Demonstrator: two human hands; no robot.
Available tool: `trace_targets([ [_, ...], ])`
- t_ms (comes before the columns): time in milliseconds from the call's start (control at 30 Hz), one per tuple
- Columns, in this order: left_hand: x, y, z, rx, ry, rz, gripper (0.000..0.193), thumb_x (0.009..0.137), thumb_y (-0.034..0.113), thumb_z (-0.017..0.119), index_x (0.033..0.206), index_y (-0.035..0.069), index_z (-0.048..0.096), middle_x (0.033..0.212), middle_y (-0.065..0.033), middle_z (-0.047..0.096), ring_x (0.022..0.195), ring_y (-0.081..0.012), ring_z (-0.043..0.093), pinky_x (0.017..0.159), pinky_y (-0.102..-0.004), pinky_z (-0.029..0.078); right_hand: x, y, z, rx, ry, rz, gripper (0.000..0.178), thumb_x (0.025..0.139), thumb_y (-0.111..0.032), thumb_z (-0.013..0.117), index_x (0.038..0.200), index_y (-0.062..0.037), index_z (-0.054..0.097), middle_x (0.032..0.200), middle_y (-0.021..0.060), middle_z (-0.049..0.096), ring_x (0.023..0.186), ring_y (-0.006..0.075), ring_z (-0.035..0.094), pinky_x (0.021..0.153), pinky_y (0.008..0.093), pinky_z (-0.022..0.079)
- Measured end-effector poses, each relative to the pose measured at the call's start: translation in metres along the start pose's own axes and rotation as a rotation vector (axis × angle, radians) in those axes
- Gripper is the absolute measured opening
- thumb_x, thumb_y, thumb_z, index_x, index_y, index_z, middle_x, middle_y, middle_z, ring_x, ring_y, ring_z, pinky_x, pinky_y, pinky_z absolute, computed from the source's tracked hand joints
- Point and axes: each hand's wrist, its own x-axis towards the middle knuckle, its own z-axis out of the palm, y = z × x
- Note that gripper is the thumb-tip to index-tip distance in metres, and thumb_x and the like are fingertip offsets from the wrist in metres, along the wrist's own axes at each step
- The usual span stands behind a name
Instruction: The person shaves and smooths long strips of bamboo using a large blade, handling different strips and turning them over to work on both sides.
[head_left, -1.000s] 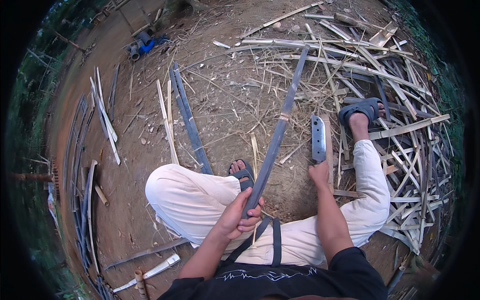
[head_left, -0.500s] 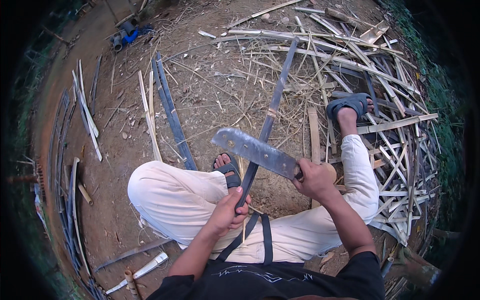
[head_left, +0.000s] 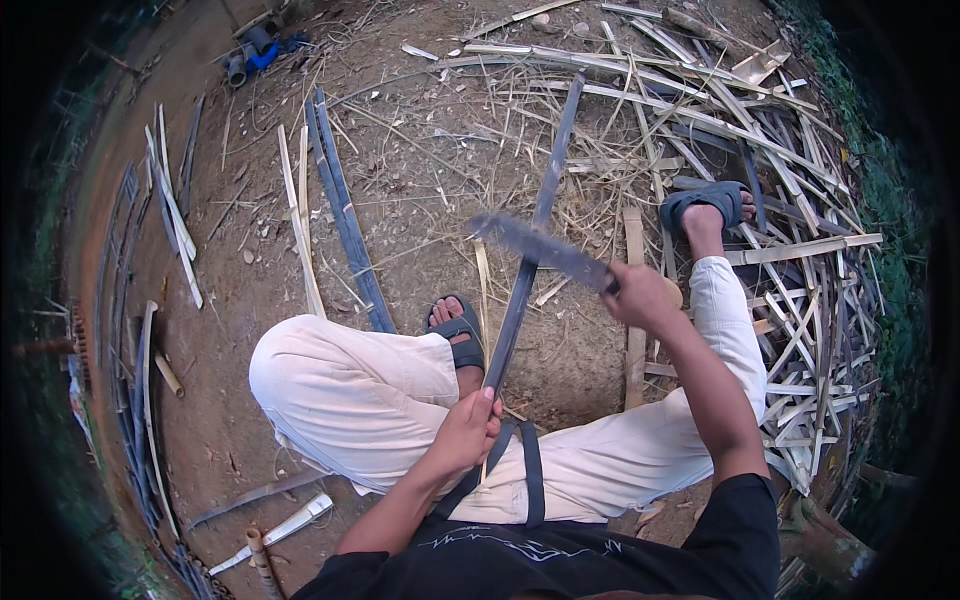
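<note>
Broad grey steel knife (head_left: 570, 262), right hand (head_left: 645, 297) gripping, moved up long dark bamboo strip (head_left: 516, 315), left hand (head_left: 467, 432) clasping; pale slats (head_left: 805, 248) heaped right.

I see a long, dark, smooth bamboo strip (head_left: 511, 320), a broad grey metal knife (head_left: 556, 257), finish blurred, matt white cloth trousers (head_left: 345, 370) and rough brown soil (head_left: 228, 360).

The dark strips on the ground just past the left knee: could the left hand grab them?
Probably not: the left hand is gripping another dark strip, and the left leg lies between that hand and those strips.
</note>
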Motion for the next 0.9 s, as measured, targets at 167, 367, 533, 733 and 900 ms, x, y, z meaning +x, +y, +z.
trace_targets([
  [167, -0.007, 0.004, -0.002, -0.147, -0.052, -0.092, 0.038, 0.107, 0.047, 0.036, 0.099, 0.011, 0.045, 0.067, 0.0057, 0.035, 0.044, -0.0024, 0.024, 0.037, -0.0210, 0.019, -0.009, -0.008, -0.006, -0.048, -0.113, -0.104, 0.025, 0.078, -0.023, 0.071, 0.090, -0.0054, 0.059, 0.075, 0.0180, 0.067, 0.073, 0.0367, 0.069, 0.067, 0.0474, 0.055],
  [367, -0.004, 0.003, -0.008, -0.354, -0.142, -0.153, 0.034, 0.108, 0.044, 0.037, 0.099, 0.011, 0.043, 0.068, 0.0049, 0.033, 0.046, -0.0023, 0.023, 0.038, -0.0198, 0.016, -0.001, 0.010, -0.001, 0.086, -0.134, 0.068, 0.024, 0.077, -0.021, 0.070, 0.091, -0.0064, 0.057, 0.075, 0.0162, 0.068, 0.072, 0.0366, 0.068, 0.066, 0.0469, 0.056],
  [533, 0.002, -0.001, -0.013, -0.415, -0.231, -0.156, 0.034, 0.108, 0.044, 0.037, 0.099, 0.011, 0.043, 0.068, 0.0054, 0.033, 0.046, -0.0023, 0.023, 0.039, -0.0196, 0.017, -0.015, -0.019, 0.000, -0.021, -0.154, -0.281, 0.024, 0.077, -0.022, 0.072, 0.088, -0.0053, 0.058, 0.074, 0.0172, 0.068, 0.071, 0.0379, 0.068, 0.066, 0.0482, 0.055],
  [733, -0.005, -0.001, -0.011, -0.332, -0.170, -0.165, 0.037, 0.107, 0.047, 0.038, 0.099, 0.011, 0.045, 0.068, 0.0056, 0.032, 0.047, -0.0030, 0.024, 0.039, -0.0206, 0.017, 0.018, 0.037, 0.004, 0.054, -0.043, 0.081, 0.026, 0.077, -0.021, 0.071, 0.093, -0.0033, 0.061, 0.078, 0.0185, 0.069, 0.075, 0.0379, 0.069, 0.069, 0.0482, 0.055],
  [900, 0.000, -0.004, -0.006, -0.233, -0.059, -0.148, 0.038, 0.106, 0.049, 0.040, 0.099, 0.012, 0.046, 0.068, 0.0063, 0.032, 0.048, -0.0030, 0.024, 0.040, -0.0207, 0.017, -0.012, -0.027, -0.007, -0.096, -0.254, -0.364, 0.028, 0.078, -0.025, 0.069, 0.095, -0.0048, 0.061, 0.078, 0.0192, 0.069, 0.075, 0.0369, 0.070, 0.069, 0.0469, 0.056],
])
